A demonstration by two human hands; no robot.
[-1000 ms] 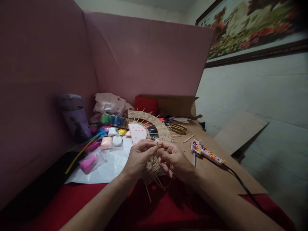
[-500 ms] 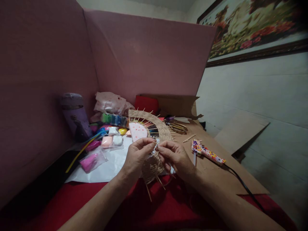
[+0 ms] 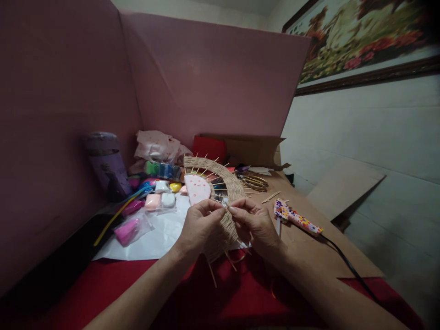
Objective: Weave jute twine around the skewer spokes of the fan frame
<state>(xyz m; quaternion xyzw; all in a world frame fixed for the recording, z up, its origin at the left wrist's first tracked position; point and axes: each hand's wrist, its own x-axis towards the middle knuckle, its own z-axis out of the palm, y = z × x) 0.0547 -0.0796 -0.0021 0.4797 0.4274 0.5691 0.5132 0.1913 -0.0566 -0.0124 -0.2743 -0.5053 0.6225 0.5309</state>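
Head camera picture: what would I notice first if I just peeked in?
The round woven twine ring bristling with thin wooden sticks sits in the middle, with the left hand and right hand pinching its near edge. A flowery glue gun lies on cardboard to the right, and bright clay packets lie on white paper to the left. A tall pink board stands behind.

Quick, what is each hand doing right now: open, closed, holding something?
Left hand: closed, fingers pinching the woven ring.
Right hand: closed, fingers pinching the same woven ring, tips almost meeting the left's.
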